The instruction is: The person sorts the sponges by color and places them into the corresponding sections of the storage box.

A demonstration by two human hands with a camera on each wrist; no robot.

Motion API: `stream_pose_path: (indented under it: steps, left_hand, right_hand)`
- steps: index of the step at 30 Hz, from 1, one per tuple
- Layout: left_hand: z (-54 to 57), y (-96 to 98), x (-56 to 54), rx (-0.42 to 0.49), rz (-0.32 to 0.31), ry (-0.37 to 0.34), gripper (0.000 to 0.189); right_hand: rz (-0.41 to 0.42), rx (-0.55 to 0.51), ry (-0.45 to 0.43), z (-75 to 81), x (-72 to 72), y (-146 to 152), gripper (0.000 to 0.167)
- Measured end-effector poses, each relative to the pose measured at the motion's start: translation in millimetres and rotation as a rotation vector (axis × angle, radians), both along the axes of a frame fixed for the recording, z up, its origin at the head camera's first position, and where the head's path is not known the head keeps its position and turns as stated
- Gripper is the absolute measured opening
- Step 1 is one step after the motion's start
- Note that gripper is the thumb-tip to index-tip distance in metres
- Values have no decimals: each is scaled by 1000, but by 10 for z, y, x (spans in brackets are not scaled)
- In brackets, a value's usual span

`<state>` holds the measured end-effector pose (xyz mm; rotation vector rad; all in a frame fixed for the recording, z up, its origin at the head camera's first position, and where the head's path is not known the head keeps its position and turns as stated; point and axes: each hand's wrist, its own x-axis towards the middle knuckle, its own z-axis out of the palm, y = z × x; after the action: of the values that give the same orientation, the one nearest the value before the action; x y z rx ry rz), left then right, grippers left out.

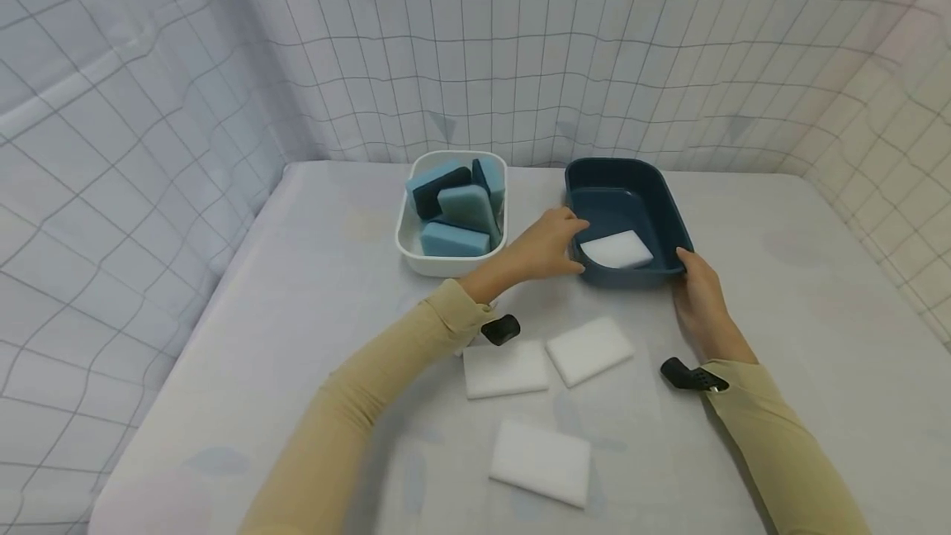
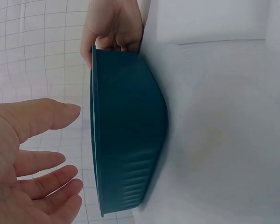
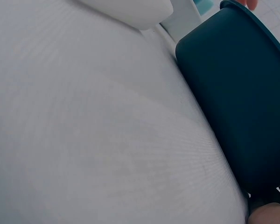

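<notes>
A dark teal plastic bin (image 1: 627,277) stands at the back right of the table, and one white sponge block (image 1: 618,248) lies inside it near the front. My right hand (image 1: 702,308) grips the bin's front right corner, thumb on the rim and fingers curled beneath. At the bin's left side is my left hand (image 1: 546,248), fingers spread and nothing held. The left wrist view shows a gap between the left fingertips and the rim. In the right wrist view, the bin wall (image 3: 233,102) hides most of the right hand.
A white container (image 1: 425,266) holding several blue sponges (image 1: 455,239) stands left of the bin, behind the left forearm. White sponge blocks (image 1: 505,370) lie on the table in front, one (image 1: 589,351) angled, another (image 1: 542,462) nearer me. Grid-patterned cloth (image 1: 475,48) hangs behind and at both sides.
</notes>
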<state>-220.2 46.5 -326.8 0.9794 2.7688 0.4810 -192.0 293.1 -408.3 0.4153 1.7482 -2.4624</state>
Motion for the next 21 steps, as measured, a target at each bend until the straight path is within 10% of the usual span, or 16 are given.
stream_pose_path:
  steps: [21]
  left_hand:
    - [-124,-245,184,52,12,-75,64]
  right_hand:
    - [-3,15,1,-17,-10,2,69]
